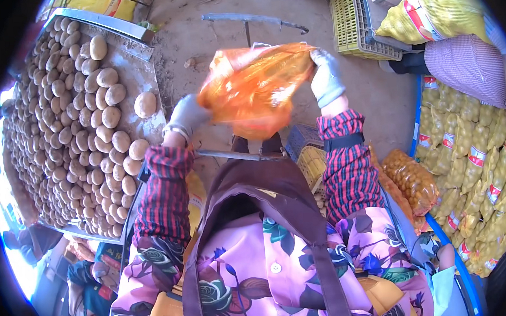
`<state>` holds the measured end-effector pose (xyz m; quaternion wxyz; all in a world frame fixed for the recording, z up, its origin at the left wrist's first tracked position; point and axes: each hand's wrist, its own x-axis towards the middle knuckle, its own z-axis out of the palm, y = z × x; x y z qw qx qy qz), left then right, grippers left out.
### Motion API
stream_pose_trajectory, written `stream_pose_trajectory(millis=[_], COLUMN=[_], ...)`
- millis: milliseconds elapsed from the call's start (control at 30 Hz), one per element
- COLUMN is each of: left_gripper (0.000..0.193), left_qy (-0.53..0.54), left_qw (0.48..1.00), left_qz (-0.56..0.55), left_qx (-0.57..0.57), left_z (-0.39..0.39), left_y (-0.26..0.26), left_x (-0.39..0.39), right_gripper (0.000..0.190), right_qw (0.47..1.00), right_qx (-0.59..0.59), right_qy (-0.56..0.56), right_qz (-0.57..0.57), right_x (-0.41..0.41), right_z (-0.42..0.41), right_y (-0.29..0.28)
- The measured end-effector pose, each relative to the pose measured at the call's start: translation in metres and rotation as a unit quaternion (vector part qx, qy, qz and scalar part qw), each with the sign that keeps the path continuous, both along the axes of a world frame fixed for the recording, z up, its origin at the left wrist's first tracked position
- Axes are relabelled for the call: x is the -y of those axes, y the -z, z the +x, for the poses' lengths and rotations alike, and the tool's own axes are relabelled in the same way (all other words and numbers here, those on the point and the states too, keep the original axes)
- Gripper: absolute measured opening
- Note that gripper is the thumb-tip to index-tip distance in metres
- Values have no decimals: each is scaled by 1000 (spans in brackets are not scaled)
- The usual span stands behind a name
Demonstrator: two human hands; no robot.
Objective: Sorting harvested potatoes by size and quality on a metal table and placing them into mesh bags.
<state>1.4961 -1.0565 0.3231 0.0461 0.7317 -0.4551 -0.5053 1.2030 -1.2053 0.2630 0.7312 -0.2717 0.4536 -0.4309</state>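
An orange mesh bag [255,86], slack and partly blurred, is stretched between my two gloved hands. My left hand [189,115] grips its left side, and my right hand [327,77] grips its upper right corner. Behind the bag stands a metal bar frame [255,17], with another metal bar [235,154] nearer my apron. To the left of my left hand, a great many potatoes [81,125] cover a sorting table [143,73]; a single potato [145,105] lies apart near its edge.
Yellow mesh bags of potatoes [474,157] are stacked at the right beside a blue rail. A person [469,68] handles a full yellow sack [437,15] near a yellow plastic crate [348,17]. An orange filled sack [411,181] stands right of my arm. Other people [91,276] are at lower left.
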Motion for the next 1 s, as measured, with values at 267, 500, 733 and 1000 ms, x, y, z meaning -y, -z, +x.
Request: stream_pose_trajectory(millis=[267, 500, 733, 1000], left_gripper=[71, 35, 25, 35], left_qy=[-82, 134, 23, -88], left_qw=[881, 949, 976, 974], left_qz=[-420, -272, -212, -193], left_qx=[201, 93, -46, 75], left_z=[-28, -47, 16, 46], left_y=[-63, -18, -9, 24], left_x=[46, 80, 87, 136], right_gripper=[23, 26, 23, 11], right_qw=[830, 864, 843, 984], right_qx=[-453, -328, -365, -156], right_qy=[-193, -299, -357, -64], right_qz=[-264, -238, -168, -52], right_x=[24, -6, 1, 31], right_z=[32, 43, -28, 33], right_y=[-54, -98, -12, 4])
